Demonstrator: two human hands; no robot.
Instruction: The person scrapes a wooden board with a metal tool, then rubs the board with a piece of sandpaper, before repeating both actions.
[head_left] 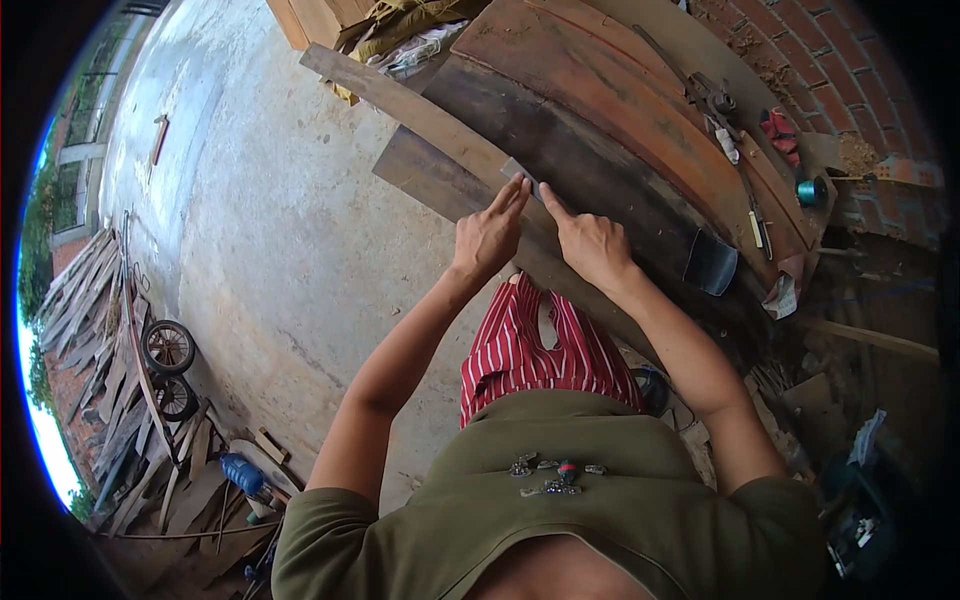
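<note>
A long, narrow wooden plank point(420, 110) runs diagonally along the near edge of the bench. On it lies a small grey flat piece point(513, 168), partly covered by my fingertips. My left hand point(488, 238) pinches the near end of this piece, its fingers bent and pressed together. From the other side, my right hand point(592, 243) presses the tip of its stretched index finger against the piece, the other fingers curled under. Beneath the plank, a wider brown board point(425, 170) sticks out to the left.
Dark, worn boards point(600, 150) cover the bench. A curved dark sheet point(711, 263), a utility knife point(760, 230) and a teal spool point(810, 191) sit at the right, near a brick wall point(800, 50). Wheels point(168, 347) and scrap wood point(85, 330) lie on the left floor.
</note>
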